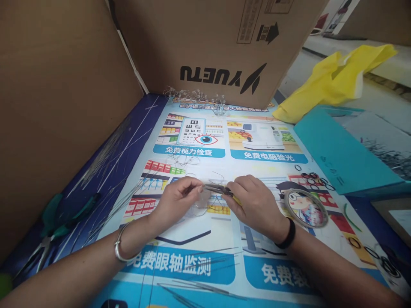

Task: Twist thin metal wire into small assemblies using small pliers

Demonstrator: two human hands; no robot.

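Your right hand [252, 197] is clenched round the small dark-metal pliers with yellow handles [227, 190]. Your left hand [182, 193] has thumb and finger pinched together at the pliers' tip, seemingly on the thin, looped silver wire [219, 208]; exact contact too small to confirm. Pliers and looped wire sit mid-view, over the colourful printed poster sheet [221, 237] covering part of the dark blue tabletop [141, 124].

Risks: fingertips are right beside the pliers' nose, so a slip or hard squeeze could nip your skin. Wire is fine and looks springy; a loose pinch could let it flick away, over-twisting could snap it. Long straight silver wires [105, 158] lie near your left forearm, so a sweep could drag or tangle them. Your right forearm is near the small black rings [316, 179] and the round clear-faced disc [306, 208]; a careless elbow could scatter them. Teal-handled pliers [53, 226] lie left, well apart from your hands.
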